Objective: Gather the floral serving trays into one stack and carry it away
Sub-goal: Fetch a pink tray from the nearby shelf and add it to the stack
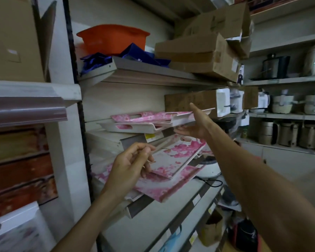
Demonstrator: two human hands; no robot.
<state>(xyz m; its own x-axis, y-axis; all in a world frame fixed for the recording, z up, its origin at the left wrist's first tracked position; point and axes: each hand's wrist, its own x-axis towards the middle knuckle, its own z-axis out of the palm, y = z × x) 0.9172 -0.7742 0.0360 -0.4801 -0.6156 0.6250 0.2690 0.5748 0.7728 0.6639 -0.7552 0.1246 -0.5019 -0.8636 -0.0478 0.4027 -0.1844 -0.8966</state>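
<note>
1. The left hand grips the near left edge of the lower floral trays, fingers curled over the rim; these trays lie tilted at the front edge of the lower shelf.
2. The right hand is released, fingers straight, thumb raised, reaching to the right end of the upper floral trays; whether it touches them cannot be told.
3. The upper trays rest stacked on the middle shelf, overhanging its front edge.
4. An orange basin and cardboard boxes sit on the top shelf.
</note>
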